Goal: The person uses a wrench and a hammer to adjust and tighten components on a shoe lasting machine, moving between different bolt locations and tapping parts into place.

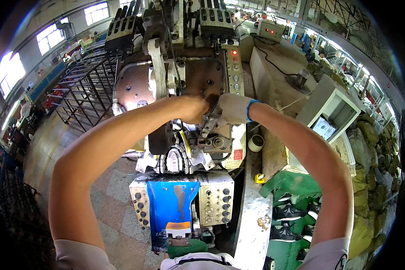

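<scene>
On my far left, a metal rack (87,87) is standing beside the machine (198,76). My bare left hand (191,109) is reaching over the machine's middle, its fingers folding inward; I can't tell whether they're pinching anything, the tips being hidden. I'm judging this as close positioning work, calling for steady fingers and a clear sight between them. A dark piece (212,101), too covered for me to name, is lying between my 2 hands, right at the fingers. My gloved right hand (233,109) is bending around its right side; I can't tell whether it's gripping. Farther right, a white cylinder (256,143) is standing near the machine, and dark shoes (285,233) are lying on green cloth (292,182).
</scene>
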### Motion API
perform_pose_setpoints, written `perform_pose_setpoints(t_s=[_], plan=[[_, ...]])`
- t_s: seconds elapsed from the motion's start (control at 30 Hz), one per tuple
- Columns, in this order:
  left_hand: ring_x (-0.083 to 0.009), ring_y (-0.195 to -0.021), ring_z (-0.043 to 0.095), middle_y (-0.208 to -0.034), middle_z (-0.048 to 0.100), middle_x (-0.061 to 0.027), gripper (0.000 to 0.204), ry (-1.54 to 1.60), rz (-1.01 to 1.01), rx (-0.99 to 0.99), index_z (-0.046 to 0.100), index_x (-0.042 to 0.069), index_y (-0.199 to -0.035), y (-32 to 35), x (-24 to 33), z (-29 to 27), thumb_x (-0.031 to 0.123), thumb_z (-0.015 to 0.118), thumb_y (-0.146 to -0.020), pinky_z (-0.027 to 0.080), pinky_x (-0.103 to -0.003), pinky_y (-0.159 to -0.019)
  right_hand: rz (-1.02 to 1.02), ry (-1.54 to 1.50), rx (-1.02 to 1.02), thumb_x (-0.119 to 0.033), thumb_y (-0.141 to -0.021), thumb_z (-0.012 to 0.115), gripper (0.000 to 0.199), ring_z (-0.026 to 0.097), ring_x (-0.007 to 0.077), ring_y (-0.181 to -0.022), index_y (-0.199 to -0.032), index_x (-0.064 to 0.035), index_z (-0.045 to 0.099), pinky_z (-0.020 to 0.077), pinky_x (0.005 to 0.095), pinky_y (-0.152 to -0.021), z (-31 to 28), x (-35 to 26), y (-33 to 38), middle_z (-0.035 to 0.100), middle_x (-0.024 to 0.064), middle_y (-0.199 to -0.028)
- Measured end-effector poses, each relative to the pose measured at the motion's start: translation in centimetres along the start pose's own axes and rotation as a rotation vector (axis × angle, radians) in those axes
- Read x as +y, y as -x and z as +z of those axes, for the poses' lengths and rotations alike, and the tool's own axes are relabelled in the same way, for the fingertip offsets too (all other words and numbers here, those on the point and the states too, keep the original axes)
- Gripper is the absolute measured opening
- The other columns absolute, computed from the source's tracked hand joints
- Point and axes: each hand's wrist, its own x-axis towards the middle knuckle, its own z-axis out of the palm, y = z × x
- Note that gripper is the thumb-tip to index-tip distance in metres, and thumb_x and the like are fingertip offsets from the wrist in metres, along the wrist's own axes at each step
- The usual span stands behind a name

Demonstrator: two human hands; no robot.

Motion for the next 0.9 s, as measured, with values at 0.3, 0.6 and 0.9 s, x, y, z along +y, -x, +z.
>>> perform_pose_setpoints(t_s=[0.3, 0.6, 0.9], plan=[[-0.0418, -0.093, 0.070, -0.098, 0.070, -0.0296, 0.025, 0.014, -0.073, -0.122, 0.070, -0.011, -0.091, -1.3, 0.7, -0.5, 0.004, 0.057, -0.075, 0.054, -0.050, -0.080, -0.011, -0.002, 0.204, -0.028, -0.081, 0.069, 0.032, 0.069, 0.0428, -0.087, -0.087, 0.0022, 0.074, 0.0554, 0.0482, -0.080, 2.4, 1.1, 1.9, 0.070, 0.0273, -0.086], [-0.0285, -0.085, 0.072, -0.088, 0.074, -0.0161, 0.029, -0.006, -0.099, -0.231, 0.071, 0.002, -0.110, -2.1, -2.1, 0.7, 0.012, 0.059, -0.086, 0.055, -0.043, -0.073, -0.141, 0.430, 0.080, -0.013, -0.074, 0.064, 0.017, 0.072, 0.0399, -0.085, -0.080, -0.0017, 0.076, 0.0573, 0.0480, -0.075, -4.7, -3.6, -0.1, 0.073, 0.0219, -0.087], [-0.0199, -0.084, 0.075, -0.107, 0.076, -0.0116, 0.034, 0.451, -0.073, -0.340, 0.073, 0.007, -0.114, -2.4, -4.6, 0.1, 0.024, 0.046, -0.101, 0.060, -0.039, -0.073, -0.106, 0.487, -0.005, -0.021, -0.084, 0.061, 0.020, 0.072, 0.0345, -0.082, -0.087, -0.0055, 0.074, 0.0579, 0.0432, -0.075, -4.2, -8.3, -0.3, 0.073, 0.0170, -0.093]])
